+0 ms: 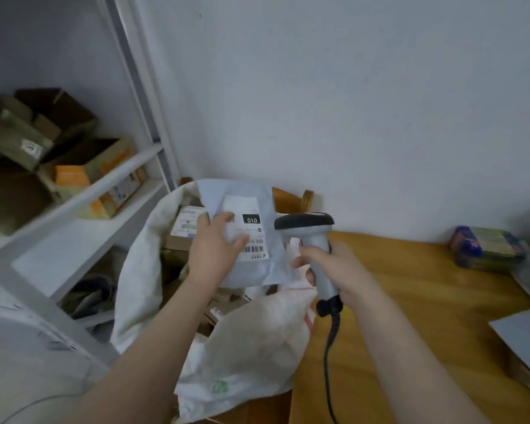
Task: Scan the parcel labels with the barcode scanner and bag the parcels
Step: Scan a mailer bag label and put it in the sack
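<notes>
My left hand holds a pale blue mailer parcel up above the open white sack. The parcel's white label faces me, with a barcode at its lower edge and my fingers over part of it. My right hand grips the handle of a grey barcode scanner. The scanner's dark head sits just right of the parcel, pointing toward it. Its black cable hangs down over the table. Inside the sack lie several cardboard parcels.
A wooden table is on the right, with a wrapped green and blue packet at the back and a pale flat mailer at the right edge. White shelves with cardboard boxes stand on the left. A wooden chair back is behind the sack.
</notes>
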